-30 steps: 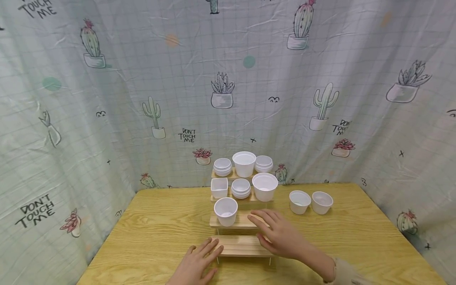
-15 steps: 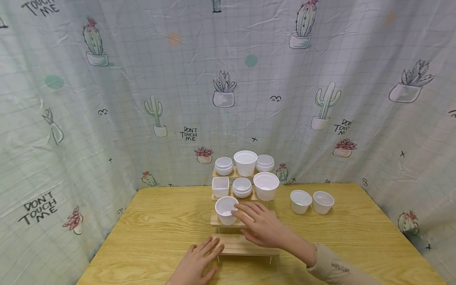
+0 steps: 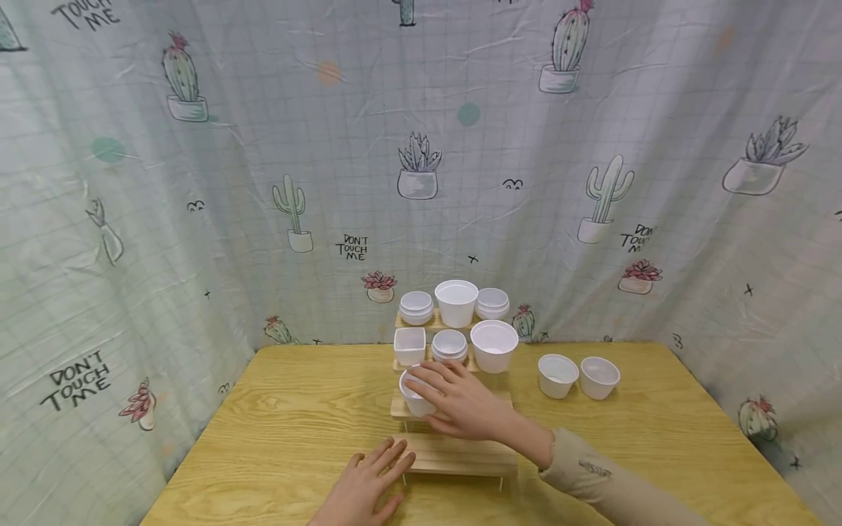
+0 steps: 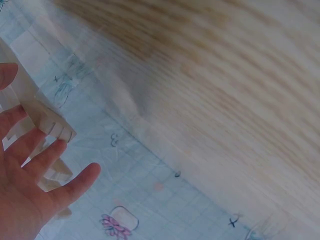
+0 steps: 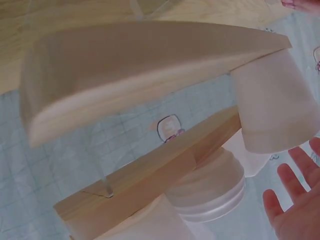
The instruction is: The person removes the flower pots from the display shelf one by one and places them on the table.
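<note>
A wooden stepped stand [image 3: 460, 456] sits mid-table with white cups on its steps. My right hand [image 3: 439, 391] reaches across to the round white cup [image 3: 408, 394] on the second step from the bottom. Its straight fingers lie over the cup's rim and right side. In the right wrist view the fingers [image 5: 295, 195] are stretched out just beside that cup [image 5: 270, 105]. My left hand [image 3: 368, 482] lies flat on the table, fingertips at the left end of the lowest step. In the left wrist view its fingers [image 4: 37, 160] are spread.
Higher steps carry a square cup [image 3: 409, 345], a stack of small cups [image 3: 450, 345], a large cup [image 3: 494, 345] and three more at the top [image 3: 457, 302]. Two loose cups [image 3: 558, 375] [image 3: 599, 377] stand on the table [image 3: 283, 409] to the right. A cactus-print curtain [image 3: 197, 219] surrounds the table.
My right hand has moved left along the second step and now covers the round white cup. The left hand has stayed in place.
</note>
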Demonstrator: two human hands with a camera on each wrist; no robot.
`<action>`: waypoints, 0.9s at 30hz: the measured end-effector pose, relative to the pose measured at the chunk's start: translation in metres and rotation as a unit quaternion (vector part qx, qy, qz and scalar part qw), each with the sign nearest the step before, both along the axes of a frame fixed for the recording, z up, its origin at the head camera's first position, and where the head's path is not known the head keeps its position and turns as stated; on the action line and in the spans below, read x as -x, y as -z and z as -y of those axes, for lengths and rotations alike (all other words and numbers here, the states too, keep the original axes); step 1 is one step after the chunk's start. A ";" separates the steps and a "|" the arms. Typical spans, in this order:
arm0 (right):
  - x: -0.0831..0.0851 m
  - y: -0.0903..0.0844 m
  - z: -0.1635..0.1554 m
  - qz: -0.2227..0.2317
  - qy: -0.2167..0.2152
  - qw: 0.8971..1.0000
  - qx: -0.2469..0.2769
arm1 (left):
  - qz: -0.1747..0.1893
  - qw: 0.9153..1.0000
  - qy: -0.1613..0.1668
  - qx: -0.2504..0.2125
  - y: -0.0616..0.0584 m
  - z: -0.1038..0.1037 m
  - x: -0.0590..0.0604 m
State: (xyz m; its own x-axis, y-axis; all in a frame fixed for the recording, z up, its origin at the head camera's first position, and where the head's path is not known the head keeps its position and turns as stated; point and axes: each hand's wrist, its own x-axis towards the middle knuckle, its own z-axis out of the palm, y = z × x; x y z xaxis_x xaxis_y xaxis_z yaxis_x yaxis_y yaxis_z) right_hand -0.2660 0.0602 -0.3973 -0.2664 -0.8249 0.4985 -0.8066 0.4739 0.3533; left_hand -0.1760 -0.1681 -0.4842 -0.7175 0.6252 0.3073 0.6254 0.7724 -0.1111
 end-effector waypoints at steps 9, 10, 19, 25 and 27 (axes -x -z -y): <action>0.009 0.000 0.012 0.012 0.013 1.000 -0.020 | 0.006 1.000 0.002 0.006 -0.003 -0.001 -0.001; 0.009 0.000 0.013 0.014 0.014 1.000 -0.020 | 0.007 1.000 0.002 0.006 -0.003 -0.001 -0.001; 0.014 0.002 0.016 0.019 0.023 0.999 -0.022 | -0.004 1.000 -0.001 0.015 -0.003 -0.002 -0.001; 0.016 0.006 0.017 0.034 0.032 0.999 -0.024 | -0.025 0.999 0.000 0.022 -0.001 -0.001 0.000; 0.017 0.007 0.018 0.036 0.035 0.998 -0.025 | -0.026 0.999 0.000 0.022 -0.001 -0.002 0.000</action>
State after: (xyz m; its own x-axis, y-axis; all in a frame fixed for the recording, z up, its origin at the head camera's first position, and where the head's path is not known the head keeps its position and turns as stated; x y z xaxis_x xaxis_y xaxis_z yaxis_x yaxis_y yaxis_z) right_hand -0.2826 0.0426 -0.4045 -0.3576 -0.8264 0.4351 -0.7960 0.5133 0.3208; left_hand -0.1758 -0.1665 -0.4834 -0.7012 0.6392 0.3159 0.6184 0.7657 -0.1768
